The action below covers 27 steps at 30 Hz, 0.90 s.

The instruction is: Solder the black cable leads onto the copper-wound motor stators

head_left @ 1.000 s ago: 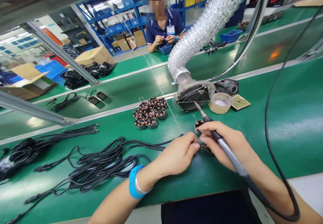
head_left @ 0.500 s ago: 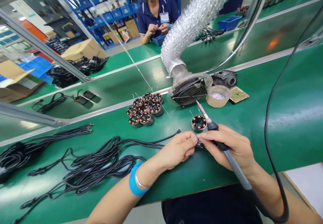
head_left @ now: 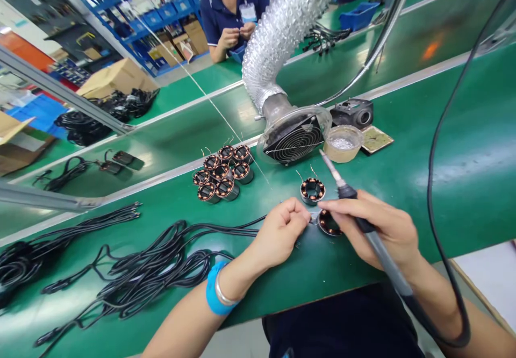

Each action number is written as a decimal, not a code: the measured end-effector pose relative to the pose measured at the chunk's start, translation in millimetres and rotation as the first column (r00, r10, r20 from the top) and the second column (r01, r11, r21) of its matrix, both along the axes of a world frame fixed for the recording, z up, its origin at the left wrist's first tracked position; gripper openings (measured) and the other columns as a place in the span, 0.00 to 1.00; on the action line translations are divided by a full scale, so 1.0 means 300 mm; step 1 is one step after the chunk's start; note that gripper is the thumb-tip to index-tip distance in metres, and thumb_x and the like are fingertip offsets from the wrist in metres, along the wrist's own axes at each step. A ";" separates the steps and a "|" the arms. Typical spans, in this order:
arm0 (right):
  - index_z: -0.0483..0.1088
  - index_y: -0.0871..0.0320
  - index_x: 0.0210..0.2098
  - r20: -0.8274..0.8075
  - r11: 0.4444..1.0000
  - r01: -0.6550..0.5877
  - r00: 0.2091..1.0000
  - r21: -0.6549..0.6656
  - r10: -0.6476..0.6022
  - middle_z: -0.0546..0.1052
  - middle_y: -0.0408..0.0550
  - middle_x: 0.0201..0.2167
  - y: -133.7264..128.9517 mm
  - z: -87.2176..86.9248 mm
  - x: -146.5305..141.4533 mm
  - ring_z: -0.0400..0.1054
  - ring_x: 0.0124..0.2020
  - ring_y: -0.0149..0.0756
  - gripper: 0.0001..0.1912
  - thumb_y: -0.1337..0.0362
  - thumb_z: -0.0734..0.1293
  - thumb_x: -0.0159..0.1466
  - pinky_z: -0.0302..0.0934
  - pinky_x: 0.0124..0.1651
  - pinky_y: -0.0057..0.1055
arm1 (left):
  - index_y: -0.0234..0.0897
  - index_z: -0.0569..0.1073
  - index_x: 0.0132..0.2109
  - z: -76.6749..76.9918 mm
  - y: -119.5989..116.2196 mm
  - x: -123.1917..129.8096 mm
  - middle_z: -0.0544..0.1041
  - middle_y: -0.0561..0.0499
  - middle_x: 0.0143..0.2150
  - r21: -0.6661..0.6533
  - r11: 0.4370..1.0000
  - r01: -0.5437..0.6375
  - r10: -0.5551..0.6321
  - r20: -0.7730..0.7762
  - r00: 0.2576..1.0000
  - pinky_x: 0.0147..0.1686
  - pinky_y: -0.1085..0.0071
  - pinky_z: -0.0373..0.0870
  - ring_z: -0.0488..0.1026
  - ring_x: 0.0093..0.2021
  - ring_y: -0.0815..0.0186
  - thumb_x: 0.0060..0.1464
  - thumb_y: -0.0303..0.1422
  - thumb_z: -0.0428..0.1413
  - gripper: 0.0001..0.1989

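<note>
My right hand (head_left: pixel 377 229) is wrapped round a soldering iron (head_left: pixel 373 245), its tip pointing up and away toward the fume extractor. Its fingers also touch a copper-wound stator (head_left: pixel 328 223), partly hidden behind them. Close by on the left, my left hand (head_left: pixel 282 231) is pinched on thin wires (head_left: pixel 313 218) at that stator's edge; the fingers mostly cover them. Just beyond, a second stator (head_left: pixel 312 191) lies on the green bench with two wire ends sticking up. Black cables (head_left: pixel 226 228) run behind my left hand.
Several stators (head_left: pixel 221 172) stand grouped left of the fume extractor (head_left: pixel 296 140). A round tub (head_left: pixel 342 144) and flat pad (head_left: pixel 375 140) sit to its right. Coiled cables (head_left: pixel 149 272) cover the left bench. The iron's cord (head_left: pixel 430 186) loops at right. A co-worker (head_left: pixel 234 19) sits opposite.
A stator now shows between my hands, beside the one on the bench. My right hand has moved slightly right, away from my left fingers. The view has shifted a little.
</note>
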State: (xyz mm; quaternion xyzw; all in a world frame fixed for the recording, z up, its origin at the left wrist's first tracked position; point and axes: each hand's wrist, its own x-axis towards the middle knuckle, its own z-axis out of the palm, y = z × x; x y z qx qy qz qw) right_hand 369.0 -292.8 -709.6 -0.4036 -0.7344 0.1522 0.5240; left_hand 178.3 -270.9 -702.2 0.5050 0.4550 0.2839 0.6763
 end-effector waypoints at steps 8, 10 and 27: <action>0.73 0.47 0.56 -0.002 0.992 0.102 0.995 -0.069 -0.102 0.78 0.47 0.36 -0.104 0.084 0.085 0.70 0.28 0.37 0.22 0.69 0.67 0.64 0.66 0.28 0.36 | 0.37 0.64 0.32 -0.032 0.016 0.008 0.56 0.62 0.21 0.036 0.999 -0.013 0.016 -0.088 0.996 0.22 0.76 0.47 0.49 0.21 0.75 0.57 0.43 0.54 0.15; 0.74 0.48 0.52 0.036 0.985 0.135 0.991 -0.107 -0.132 0.77 0.46 0.32 -0.107 0.087 0.086 0.67 0.25 0.35 0.18 0.70 0.67 0.64 0.63 0.25 0.35 | 0.37 0.64 0.32 -0.036 0.019 0.010 0.55 0.62 0.21 0.016 1.000 -0.014 0.015 -0.075 0.997 0.22 0.76 0.47 0.49 0.21 0.75 0.57 0.44 0.55 0.15; 0.75 0.52 0.43 0.027 0.973 0.186 0.983 -0.138 -0.184 0.77 0.42 0.31 -0.094 0.078 0.051 0.70 0.27 0.33 0.10 0.68 0.69 0.62 0.67 0.30 0.31 | 0.37 0.65 0.34 -0.047 0.021 0.002 0.55 0.62 0.22 0.019 0.999 0.041 -0.041 0.008 0.999 0.24 0.75 0.48 0.49 0.21 0.75 0.59 0.41 0.54 0.13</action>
